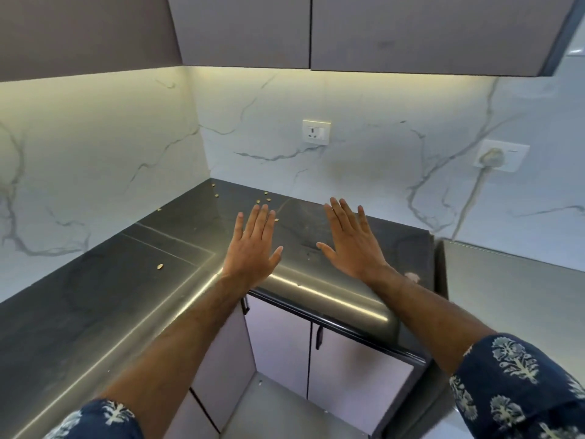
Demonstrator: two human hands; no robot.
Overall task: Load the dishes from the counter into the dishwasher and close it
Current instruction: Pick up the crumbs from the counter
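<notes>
Flat splayed hands (253, 248) over glossy dark counter (95, 296)

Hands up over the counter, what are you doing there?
A person holds both hands out flat over the dark counter, and neither holds anything. The left hand and right hand have straight, spread fingers. No dishes or dishwasher show in this view. Only a few small seeds lie on the counter, and the cabinet doors below are shut.

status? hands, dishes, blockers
Left hand and right hand open, fingers straight, holding nothing. No dishes or dishwasher in view. Dark counter carries only scattered seeds.
</notes>
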